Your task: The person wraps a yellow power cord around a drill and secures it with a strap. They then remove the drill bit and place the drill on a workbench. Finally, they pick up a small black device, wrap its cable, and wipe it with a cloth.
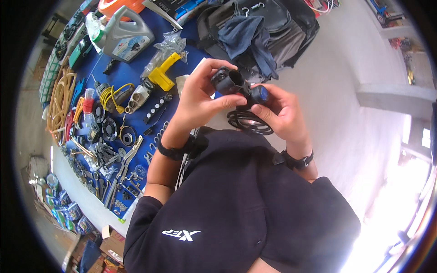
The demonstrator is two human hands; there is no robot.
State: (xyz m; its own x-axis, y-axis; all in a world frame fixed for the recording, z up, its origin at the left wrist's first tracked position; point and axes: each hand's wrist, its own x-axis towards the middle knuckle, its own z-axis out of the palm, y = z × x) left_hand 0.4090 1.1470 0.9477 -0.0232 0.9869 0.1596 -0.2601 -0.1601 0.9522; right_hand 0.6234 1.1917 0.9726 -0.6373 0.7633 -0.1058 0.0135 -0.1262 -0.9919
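Observation:
Both my hands hold a black plastic device (228,82) in front of my chest. It has a round opening towards its left side and a blue-faced round end piece (261,94) at the right. My left hand (201,97) grips the ring-shaped part, with the thumb along its lower edge. Around the end piece close the fingers of my right hand (285,109), the thumb lying below it. A coiled black cable (251,123) hangs beneath the device, close to my right thumb. The exact kind of device cannot be told.
On the blue-topped table (136,75) at left lie a grey jug (124,34), a yellow-handled tool (165,73), a drill with yellow cord (114,95), a socket strip (157,108) and several hand tools. A dark bag (290,41) with a blue-grey cloth (240,36) lies beyond my hands.

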